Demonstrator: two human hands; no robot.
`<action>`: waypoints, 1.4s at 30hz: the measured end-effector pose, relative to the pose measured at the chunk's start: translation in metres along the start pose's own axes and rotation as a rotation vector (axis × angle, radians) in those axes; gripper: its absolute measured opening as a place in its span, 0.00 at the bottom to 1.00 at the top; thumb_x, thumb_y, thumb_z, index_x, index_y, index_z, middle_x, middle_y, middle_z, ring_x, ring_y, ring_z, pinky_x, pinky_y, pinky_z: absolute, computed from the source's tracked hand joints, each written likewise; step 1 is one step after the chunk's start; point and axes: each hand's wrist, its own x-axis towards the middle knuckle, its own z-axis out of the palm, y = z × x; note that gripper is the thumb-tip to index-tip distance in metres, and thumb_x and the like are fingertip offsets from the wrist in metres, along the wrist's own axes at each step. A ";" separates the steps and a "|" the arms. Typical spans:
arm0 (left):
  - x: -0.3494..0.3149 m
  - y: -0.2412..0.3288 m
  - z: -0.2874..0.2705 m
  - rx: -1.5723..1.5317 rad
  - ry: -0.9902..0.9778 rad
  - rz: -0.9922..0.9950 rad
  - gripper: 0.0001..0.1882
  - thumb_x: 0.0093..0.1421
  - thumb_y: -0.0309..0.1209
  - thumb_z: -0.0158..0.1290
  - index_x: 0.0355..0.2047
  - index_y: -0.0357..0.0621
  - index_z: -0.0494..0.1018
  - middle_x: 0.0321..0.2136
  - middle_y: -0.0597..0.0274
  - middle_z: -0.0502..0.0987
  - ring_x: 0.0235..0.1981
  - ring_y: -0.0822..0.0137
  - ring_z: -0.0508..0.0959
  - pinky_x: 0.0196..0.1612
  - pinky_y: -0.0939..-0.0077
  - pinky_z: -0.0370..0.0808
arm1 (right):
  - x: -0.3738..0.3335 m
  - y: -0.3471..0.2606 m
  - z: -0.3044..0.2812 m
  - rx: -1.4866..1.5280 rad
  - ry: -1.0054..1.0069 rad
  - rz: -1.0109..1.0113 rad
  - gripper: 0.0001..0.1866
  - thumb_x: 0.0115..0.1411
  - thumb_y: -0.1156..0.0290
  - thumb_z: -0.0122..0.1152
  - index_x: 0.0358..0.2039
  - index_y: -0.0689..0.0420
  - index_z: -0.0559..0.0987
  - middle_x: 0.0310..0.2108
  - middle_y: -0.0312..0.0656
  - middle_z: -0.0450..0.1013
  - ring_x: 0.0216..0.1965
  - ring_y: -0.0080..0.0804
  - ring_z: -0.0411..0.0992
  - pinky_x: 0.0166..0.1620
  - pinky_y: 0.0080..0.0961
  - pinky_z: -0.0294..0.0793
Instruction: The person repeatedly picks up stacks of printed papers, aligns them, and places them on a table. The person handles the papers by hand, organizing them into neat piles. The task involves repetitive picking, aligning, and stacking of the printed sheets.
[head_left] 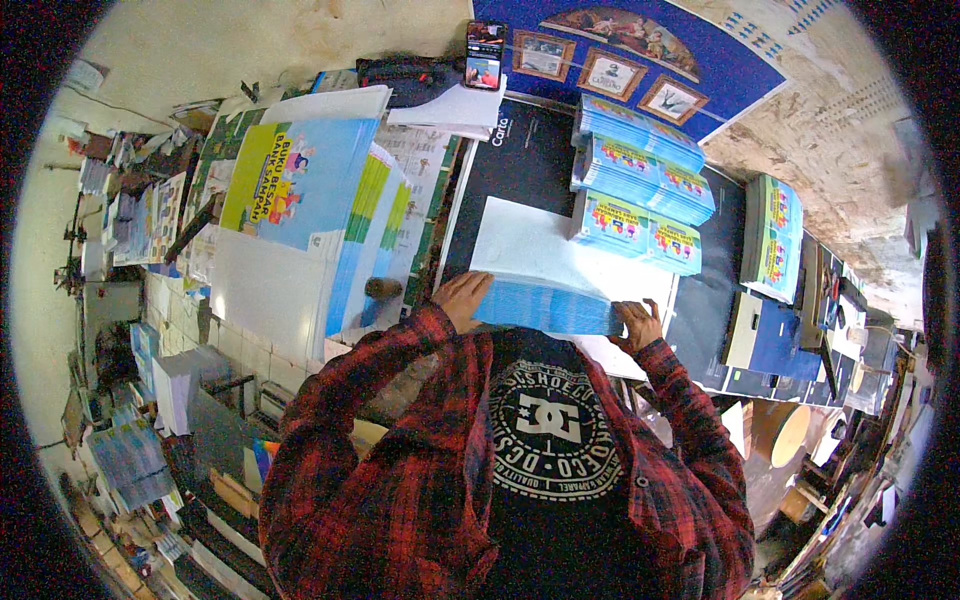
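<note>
A thick stack of blue-edged printed sheets (545, 304) lies in front of me at the near side of the black table. My left hand (463, 300) grips its left end, with the fingers bent over the corner. At the right end, my right hand (637, 325) holds the stack, thumb and fingers around the corner. White paper (520, 235) lies flat just beyond the stack. Behind it stand several piles of blue, green and yellow printed covers (625, 220). The undersides of both hands are hidden.
Large printed sheets (290, 190) are piled on the left, with a dark cylinder (382, 288) near them. A phone (484, 55) stands at the back. Another pile of covers (774, 235) sits on the right, near a blue board (785, 340). A blue poster (720, 45) hangs behind.
</note>
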 end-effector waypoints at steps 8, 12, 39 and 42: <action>0.003 0.009 -0.013 0.119 -0.112 -0.086 0.46 0.41 0.40 0.63 0.60 0.46 0.55 0.57 0.55 0.62 0.57 0.53 0.64 0.60 0.60 0.59 | -0.003 -0.001 0.002 0.005 -0.010 0.027 0.38 0.39 0.56 0.70 0.52 0.52 0.68 0.47 0.43 0.70 0.50 0.37 0.68 0.59 0.44 0.52; -0.007 -0.021 0.034 0.018 -0.024 -0.025 0.42 0.42 0.38 0.62 0.58 0.44 0.58 0.53 0.53 0.65 0.56 0.54 0.64 0.59 0.60 0.59 | 0.001 -0.011 -0.013 0.060 -0.044 0.059 0.45 0.37 0.53 0.71 0.55 0.54 0.64 0.51 0.47 0.67 0.55 0.42 0.63 0.58 0.43 0.55; -0.005 -0.019 0.004 -0.101 -0.017 0.007 0.40 0.44 0.38 0.63 0.58 0.49 0.60 0.51 0.51 0.69 0.52 0.52 0.69 0.55 0.59 0.66 | 0.000 0.012 0.001 0.198 0.026 -0.021 0.31 0.37 0.60 0.72 0.43 0.57 0.72 0.42 0.46 0.72 0.46 0.44 0.69 0.50 0.41 0.64; -0.004 -0.018 -0.002 -0.241 -0.026 -0.032 0.43 0.42 0.36 0.63 0.59 0.47 0.57 0.52 0.50 0.67 0.52 0.50 0.69 0.56 0.59 0.65 | -0.001 0.006 -0.006 0.263 -0.009 0.028 0.38 0.35 0.59 0.73 0.48 0.56 0.69 0.45 0.46 0.70 0.48 0.46 0.68 0.51 0.41 0.64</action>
